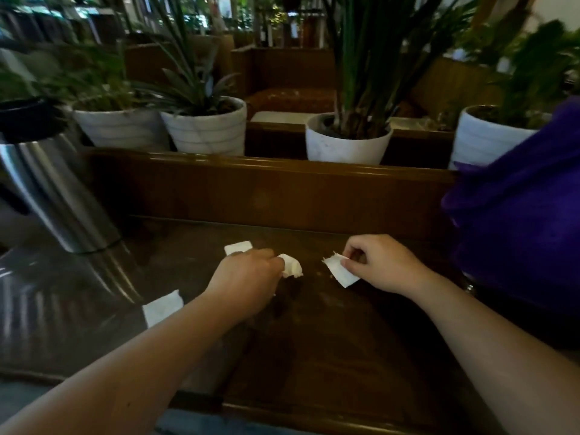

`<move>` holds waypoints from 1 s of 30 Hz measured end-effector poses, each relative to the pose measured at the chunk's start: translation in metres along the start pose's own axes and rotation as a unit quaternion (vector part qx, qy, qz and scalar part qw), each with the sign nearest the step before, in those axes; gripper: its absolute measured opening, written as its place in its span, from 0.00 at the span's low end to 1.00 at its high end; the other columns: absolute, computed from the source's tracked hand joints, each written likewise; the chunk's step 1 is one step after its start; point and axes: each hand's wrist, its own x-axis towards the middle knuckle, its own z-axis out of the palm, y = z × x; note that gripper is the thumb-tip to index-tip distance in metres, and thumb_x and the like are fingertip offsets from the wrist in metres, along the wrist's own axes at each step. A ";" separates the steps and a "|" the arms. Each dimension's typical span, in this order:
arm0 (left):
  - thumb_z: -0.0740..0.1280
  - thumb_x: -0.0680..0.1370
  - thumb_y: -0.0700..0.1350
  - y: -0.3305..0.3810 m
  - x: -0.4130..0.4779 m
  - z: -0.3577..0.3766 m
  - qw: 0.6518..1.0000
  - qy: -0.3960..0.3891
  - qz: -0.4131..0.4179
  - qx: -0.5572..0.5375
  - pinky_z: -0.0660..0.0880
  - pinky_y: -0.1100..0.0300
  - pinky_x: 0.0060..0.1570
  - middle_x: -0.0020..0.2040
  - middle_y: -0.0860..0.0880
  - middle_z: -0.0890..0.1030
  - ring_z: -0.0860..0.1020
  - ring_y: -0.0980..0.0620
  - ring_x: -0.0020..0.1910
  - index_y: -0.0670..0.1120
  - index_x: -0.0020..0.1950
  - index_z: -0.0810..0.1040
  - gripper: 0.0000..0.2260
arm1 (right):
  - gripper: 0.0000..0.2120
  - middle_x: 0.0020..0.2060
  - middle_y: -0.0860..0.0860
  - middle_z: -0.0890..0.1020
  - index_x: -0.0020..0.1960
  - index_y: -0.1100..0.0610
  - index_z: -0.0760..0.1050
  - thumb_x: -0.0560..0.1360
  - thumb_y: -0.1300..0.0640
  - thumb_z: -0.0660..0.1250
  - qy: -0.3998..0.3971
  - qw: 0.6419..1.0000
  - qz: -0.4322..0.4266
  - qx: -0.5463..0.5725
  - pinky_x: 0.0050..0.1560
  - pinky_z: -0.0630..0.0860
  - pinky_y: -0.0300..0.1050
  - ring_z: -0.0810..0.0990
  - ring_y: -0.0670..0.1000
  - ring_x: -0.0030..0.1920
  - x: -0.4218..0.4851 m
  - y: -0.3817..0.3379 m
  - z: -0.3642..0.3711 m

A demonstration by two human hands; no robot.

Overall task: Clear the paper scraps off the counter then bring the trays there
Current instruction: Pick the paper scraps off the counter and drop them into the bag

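On the dark wooden counter [329, 340], my left hand [248, 277] is closed around a crumpled white paper scrap [292, 265] that sticks out past its fingers. My right hand [379, 262] pinches a flat torn paper scrap [340, 271] between thumb and forefinger. Another small white scrap [238, 247] lies just behind my left hand. A larger scrap [162, 307] lies to the left of my left forearm, near the counter's glossy part. No trays are in view.
A slanted steel cylinder [56, 189] stands at the left. A raised wooden ledge [270, 183] backs the counter, with several white plant pots [348, 139] behind it. A purple cloth bundle [527, 215] fills the right side.
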 end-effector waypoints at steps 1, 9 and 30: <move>0.64 0.77 0.49 -0.008 -0.007 -0.003 1.000 0.009 -0.009 0.005 0.69 0.59 0.38 0.52 0.52 0.79 0.78 0.51 0.47 0.52 0.55 0.76 0.08 | 0.05 0.45 0.43 0.79 0.51 0.48 0.78 0.77 0.48 0.66 -0.003 1.000 -0.020 0.001 0.45 0.79 0.45 0.77 0.43 0.45 0.009 -0.012 0.002; 0.58 0.80 0.51 -0.070 -0.063 -0.027 0.991 0.055 -0.123 0.005 0.69 0.59 0.39 0.48 0.52 0.79 0.77 0.51 0.46 0.52 0.57 0.78 0.11 | 0.04 0.44 0.45 0.79 0.49 0.48 0.77 0.77 0.49 0.66 -0.024 0.992 -0.124 -0.004 0.44 0.78 0.44 0.77 0.44 0.44 0.076 -0.092 0.027; 0.58 0.80 0.50 -0.107 -0.132 0.001 0.981 0.004 -0.194 0.003 0.74 0.59 0.47 0.51 0.53 0.78 0.76 0.53 0.49 0.52 0.56 0.77 0.11 | 0.06 0.48 0.48 0.77 0.52 0.49 0.77 0.78 0.49 0.64 -0.059 0.966 -0.200 -0.154 0.41 0.75 0.44 0.76 0.48 0.44 0.127 -0.136 0.085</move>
